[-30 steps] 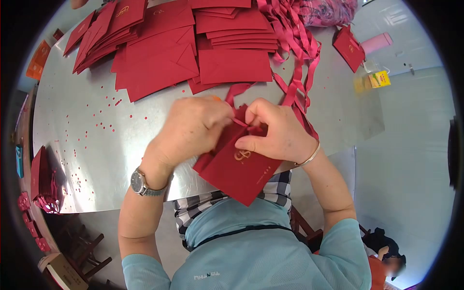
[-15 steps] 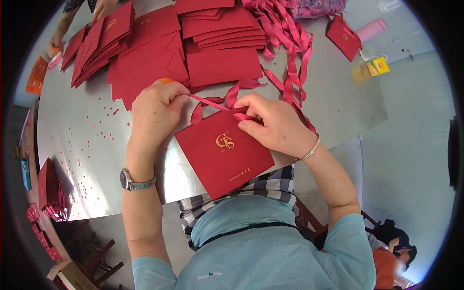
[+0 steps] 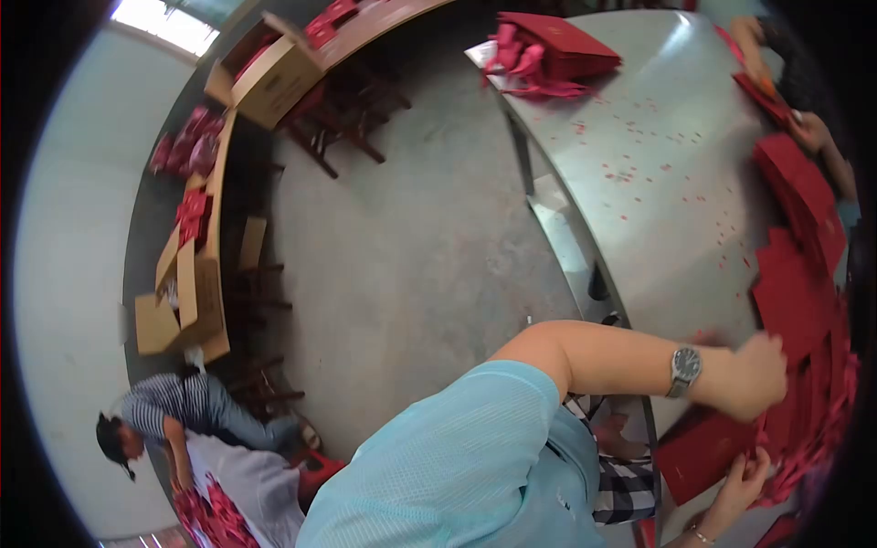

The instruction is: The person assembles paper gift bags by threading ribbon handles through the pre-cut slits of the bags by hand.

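My left hand [image 3: 747,376], below a wristwatch [image 3: 685,365], is curled closed and blurred above the red bag; whatever it holds cannot be made out. Lower down at the right, my right hand [image 3: 742,489] pinches the top edge of the red bag [image 3: 705,452], which lies at the table's near edge by my lap. Red ribbons [image 3: 804,470] lie just beyond the bag, partly hidden by my hands. Flat red bags [image 3: 790,292] are piled on the table beyond my left hand.
Red bags with ribbons [image 3: 571,46] stand at the metal table's [image 3: 639,219] far corner. A co-worker's hand [image 3: 808,132] is at the upper right. Cartons [image 3: 196,292] and stools [image 3: 333,119] are left. Another person [image 3: 178,406] sits at lower left beside red ribbons.
The view has swung far to the left, so the table and my hands now appear at the right. My left hand no longer shows pulling a ribbon out from the bag.
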The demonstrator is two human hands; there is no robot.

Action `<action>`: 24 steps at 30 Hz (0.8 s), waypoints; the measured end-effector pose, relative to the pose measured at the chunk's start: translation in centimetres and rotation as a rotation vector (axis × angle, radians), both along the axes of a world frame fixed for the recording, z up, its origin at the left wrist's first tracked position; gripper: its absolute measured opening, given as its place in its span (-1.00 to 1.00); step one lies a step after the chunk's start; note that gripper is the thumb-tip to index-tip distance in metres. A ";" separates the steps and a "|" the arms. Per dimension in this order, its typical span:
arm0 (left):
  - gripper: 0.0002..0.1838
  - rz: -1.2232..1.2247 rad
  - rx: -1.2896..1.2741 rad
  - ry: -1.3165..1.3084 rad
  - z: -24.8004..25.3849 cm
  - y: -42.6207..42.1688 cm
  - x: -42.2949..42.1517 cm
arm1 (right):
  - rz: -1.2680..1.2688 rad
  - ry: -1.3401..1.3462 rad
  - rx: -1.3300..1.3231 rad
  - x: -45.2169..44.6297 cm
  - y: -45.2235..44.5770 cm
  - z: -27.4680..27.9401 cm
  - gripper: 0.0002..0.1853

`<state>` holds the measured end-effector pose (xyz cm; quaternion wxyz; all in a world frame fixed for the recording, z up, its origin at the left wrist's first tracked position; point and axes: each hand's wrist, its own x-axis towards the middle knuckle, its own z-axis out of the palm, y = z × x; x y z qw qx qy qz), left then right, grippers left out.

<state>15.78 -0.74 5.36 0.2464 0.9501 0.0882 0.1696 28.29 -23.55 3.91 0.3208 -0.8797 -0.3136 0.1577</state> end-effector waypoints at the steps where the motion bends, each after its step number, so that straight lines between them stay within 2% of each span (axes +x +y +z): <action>1: -0.80 -0.104 -0.023 0.042 0.5 0.0 -2.0 | 0.006 -0.071 0.031 -0.1 0.8 0.1 -0.70; 2: -0.82 -0.120 -0.082 0.061 -0.2 -0.3 -2.7 | 0.053 -0.056 0.040 -0.6 2.0 0.4 -0.70; 4: -0.83 -0.099 -0.133 0.088 -1.5 -0.9 -4.2 | 0.102 -0.247 0.166 -3.6 4.1 3.0 -0.75; 5: -0.84 -0.049 -0.209 0.038 -1.9 -1.3 -4.7 | -0.041 -0.151 0.059 -3.9 4.4 3.5 -0.75; 8: -0.86 0.036 -0.367 -0.059 -2.4 -1.9 -5.8 | 0.016 -0.249 -0.040 -3.5 5.1 3.1 -0.71; 9: -0.87 0.055 -0.467 -0.110 -2.4 -2.1 -6.1 | 0.083 -0.302 0.054 -3.6 5.4 2.7 -0.68; 10: -0.87 0.068 -0.456 -0.114 -2.7 -2.4 -6.4 | 0.095 -0.303 0.066 -3.6 5.7 2.6 -0.68; 12: -0.89 0.125 -0.647 -0.307 -2.8 -2.8 -6.9 | 0.262 -0.397 0.250 -4.7 6.2 3.4 -0.63; 13: -0.89 0.129 -0.637 -0.313 -2.7 -2.6 -7.1 | 0.266 -0.401 0.259 -5.4 6.2 4.0 -0.63; 15: -0.91 0.218 -0.748 -0.230 -1.3 -1.6 -8.3 | 0.000 0.021 0.178 -7.1 6.1 5.7 -0.59; 16: -0.91 0.221 -0.741 -0.231 -0.9 -1.3 -8.7 | 0.003 0.022 0.185 -6.7 5.8 5.9 -0.59; 18: -0.90 0.314 -0.728 -0.308 -0.4 -0.9 -9.1 | 0.184 -0.232 -0.060 -5.4 4.8 5.8 -0.56; 19: -0.90 0.314 -0.719 -0.309 -0.4 -0.9 -9.1 | 0.184 -0.232 -0.051 -4.8 4.2 5.4 -0.56; 21: -0.89 0.368 -0.673 -0.355 -0.5 -0.7 -9.1 | 0.254 -0.066 -0.014 -4.5 3.3 5.2 -0.56; 22: -0.89 0.366 -0.666 -0.356 -0.5 -0.5 -9.1 | 0.232 -0.096 -0.138 -4.4 2.9 5.5 -0.60; 24: -0.90 0.397 -0.722 -0.381 -0.7 0.0 -9.3 | 0.260 -0.172 -0.226 -4.5 2.0 6.2 -0.61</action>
